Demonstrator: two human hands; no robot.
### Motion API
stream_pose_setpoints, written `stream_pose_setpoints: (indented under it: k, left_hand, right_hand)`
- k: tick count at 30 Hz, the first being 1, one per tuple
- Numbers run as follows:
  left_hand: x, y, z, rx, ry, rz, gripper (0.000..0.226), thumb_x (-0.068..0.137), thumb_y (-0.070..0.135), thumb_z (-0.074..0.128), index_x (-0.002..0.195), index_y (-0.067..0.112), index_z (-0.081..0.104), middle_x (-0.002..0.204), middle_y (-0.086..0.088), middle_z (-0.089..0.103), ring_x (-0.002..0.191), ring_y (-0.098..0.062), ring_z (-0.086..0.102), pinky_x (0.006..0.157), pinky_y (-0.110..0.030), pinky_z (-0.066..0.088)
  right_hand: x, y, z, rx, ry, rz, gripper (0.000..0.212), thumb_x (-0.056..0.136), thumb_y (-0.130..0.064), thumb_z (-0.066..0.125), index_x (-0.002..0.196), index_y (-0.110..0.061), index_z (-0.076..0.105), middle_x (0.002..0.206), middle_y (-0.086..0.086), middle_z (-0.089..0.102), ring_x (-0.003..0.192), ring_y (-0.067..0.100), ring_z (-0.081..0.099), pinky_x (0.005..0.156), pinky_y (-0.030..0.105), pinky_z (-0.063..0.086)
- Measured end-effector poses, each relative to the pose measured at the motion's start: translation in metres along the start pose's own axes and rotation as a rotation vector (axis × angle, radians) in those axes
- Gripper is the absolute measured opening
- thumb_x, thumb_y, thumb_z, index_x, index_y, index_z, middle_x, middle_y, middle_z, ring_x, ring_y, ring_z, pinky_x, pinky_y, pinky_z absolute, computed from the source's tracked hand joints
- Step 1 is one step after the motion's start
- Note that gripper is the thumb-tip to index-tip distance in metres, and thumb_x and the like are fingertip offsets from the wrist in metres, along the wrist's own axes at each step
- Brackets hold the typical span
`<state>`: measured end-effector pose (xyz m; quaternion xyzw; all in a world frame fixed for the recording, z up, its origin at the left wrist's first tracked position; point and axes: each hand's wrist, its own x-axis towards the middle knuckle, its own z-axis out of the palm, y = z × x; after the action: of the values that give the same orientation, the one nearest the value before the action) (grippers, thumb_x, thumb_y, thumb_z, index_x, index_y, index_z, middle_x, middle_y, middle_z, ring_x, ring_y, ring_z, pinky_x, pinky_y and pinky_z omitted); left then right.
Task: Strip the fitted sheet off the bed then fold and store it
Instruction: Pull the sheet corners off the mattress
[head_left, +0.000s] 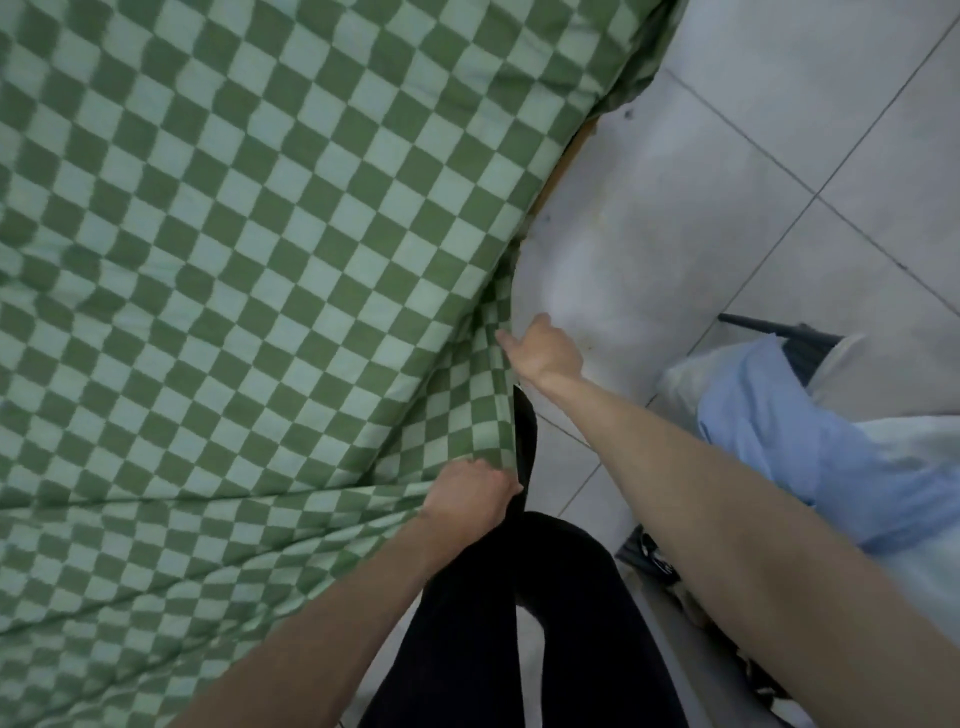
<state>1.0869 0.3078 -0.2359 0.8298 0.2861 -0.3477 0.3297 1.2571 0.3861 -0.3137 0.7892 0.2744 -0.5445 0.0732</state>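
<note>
Closest to my camera are the two bare forearms and the black trousers below them. My left hand has its fingers curled tight into a bunch of the green checked fitted sheet, right at the edge of the bed. My right hand reaches further out along that same edge; its fingers are partly hidden behind the hanging cloth, touching it, and I cannot tell whether they grip it. Between the two hands the sheet's side hangs in folds. Beyond the fingers, to their left, the sheet spreads wrinkled over the whole bed. To their right lies the pale tiled floor, and nearer my right forearm a heap of light blue cloth.
</note>
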Motion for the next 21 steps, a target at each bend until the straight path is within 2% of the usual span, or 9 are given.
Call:
stream_pose_setpoints:
  k: [1, 4, 8, 11, 13, 15, 17, 19, 21]
  left_hand:
    - [0.004, -0.002, -0.002, -0.002, -0.026, 0.015, 0.034, 0.109, 0.036, 0.038, 0.112, 0.02, 0.068, 0.105, -0.007, 0.072, 0.097, -0.029, 0.068, 0.073, -0.034, 0.038]
    - [0.007, -0.001, -0.01, -0.012, -0.099, 0.035, 0.032, 0.108, 0.034, 0.04, 0.111, 0.021, 0.069, 0.106, -0.007, 0.071, 0.098, -0.029, 0.068, 0.073, -0.033, 0.036]
    - [0.014, 0.003, -0.016, -0.131, -0.253, -0.053, 0.04, 0.108, 0.04, 0.035, 0.114, 0.017, 0.067, 0.114, -0.008, 0.069, 0.105, -0.028, 0.066, 0.086, -0.036, 0.05]
    - [0.03, -0.013, -0.044, -0.32, -0.274, -0.257, 0.042, 0.104, 0.042, 0.033, 0.111, 0.016, 0.065, 0.117, -0.007, 0.068, 0.103, -0.027, 0.064, 0.08, -0.034, 0.045]
    - [0.054, -0.027, -0.076, -0.417, -0.152, -0.409, 0.04, 0.099, 0.041, 0.035, 0.105, 0.015, 0.064, 0.113, -0.01, 0.069, 0.094, -0.028, 0.062, 0.076, -0.034, 0.044]
    - [0.086, -0.029, -0.107, -0.436, 0.007, -0.48, 0.045, 0.096, 0.048, 0.034, 0.101, 0.015, 0.064, 0.105, -0.011, 0.071, 0.082, -0.026, 0.058, 0.072, -0.035, 0.043]
    - [0.123, -0.015, -0.135, -0.425, 0.038, -0.476, 0.061, 0.095, 0.063, 0.032, 0.109, 0.013, 0.065, 0.106, -0.01, 0.07, 0.083, -0.026, 0.056, 0.071, -0.035, 0.04]
    - [0.159, 0.008, -0.158, -0.344, -0.039, -0.426, 0.072, 0.091, 0.076, 0.035, 0.112, 0.014, 0.066, 0.101, -0.005, 0.065, 0.093, -0.028, 0.061, 0.068, -0.034, 0.038]
    - [0.183, 0.03, -0.17, -0.257, -0.104, -0.369, 0.056, 0.092, 0.07, 0.046, 0.106, 0.019, 0.066, 0.094, 0.002, 0.062, 0.102, -0.025, 0.064, 0.067, -0.032, 0.042]
  right_hand:
    - [0.009, 0.001, -0.007, -0.023, -0.025, -0.012, 0.062, 0.092, -0.067, 0.046, 0.125, -0.015, 0.051, 0.106, 0.0, 0.062, 0.092, 0.023, 0.065, 0.056, 0.029, 0.04]
    - [0.023, 0.0, -0.012, -0.055, -0.193, -0.088, 0.032, 0.094, -0.053, 0.052, 0.105, -0.024, 0.06, 0.099, -0.002, 0.066, 0.078, 0.014, 0.061, 0.054, 0.024, 0.042]
    - [0.017, 0.013, -0.006, 0.064, -0.156, -0.088, 0.042, 0.099, -0.044, 0.045, 0.131, -0.022, 0.061, 0.128, 0.0, 0.064, 0.106, 0.021, 0.061, 0.08, 0.024, 0.043]
    - [-0.007, 0.047, -0.022, 0.047, -0.097, -0.065, 0.024, 0.1, -0.038, 0.046, 0.113, -0.027, 0.063, 0.109, -0.003, 0.068, 0.104, 0.024, 0.063, 0.071, 0.027, 0.042]
    - [-0.024, 0.071, -0.041, 0.031, -0.095, -0.065, 0.01, 0.1, -0.037, 0.048, 0.097, -0.033, 0.056, 0.093, -0.006, 0.065, 0.091, 0.022, 0.064, 0.064, 0.028, 0.041]
    - [-0.04, 0.087, -0.057, 0.0, -0.077, -0.084, 0.018, 0.1, -0.037, 0.051, 0.083, -0.031, 0.051, 0.083, -0.007, 0.062, 0.076, 0.015, 0.059, 0.058, 0.027, 0.038]
    - [-0.055, 0.093, -0.064, -0.052, -0.064, -0.11, 0.032, 0.098, -0.038, 0.056, 0.073, -0.021, 0.045, 0.071, -0.005, 0.057, 0.066, 0.013, 0.054, 0.054, 0.027, 0.036]
    - [-0.068, 0.096, -0.065, -0.045, -0.059, -0.14, 0.035, 0.097, -0.034, 0.058, 0.072, -0.016, 0.041, 0.065, -0.001, 0.054, 0.061, 0.016, 0.051, 0.055, 0.032, 0.036]
    - [-0.081, 0.096, -0.064, -0.001, -0.075, -0.174, 0.038, 0.097, -0.03, 0.059, 0.069, -0.017, 0.035, 0.062, -0.001, 0.047, 0.057, 0.014, 0.045, 0.054, 0.034, 0.032]
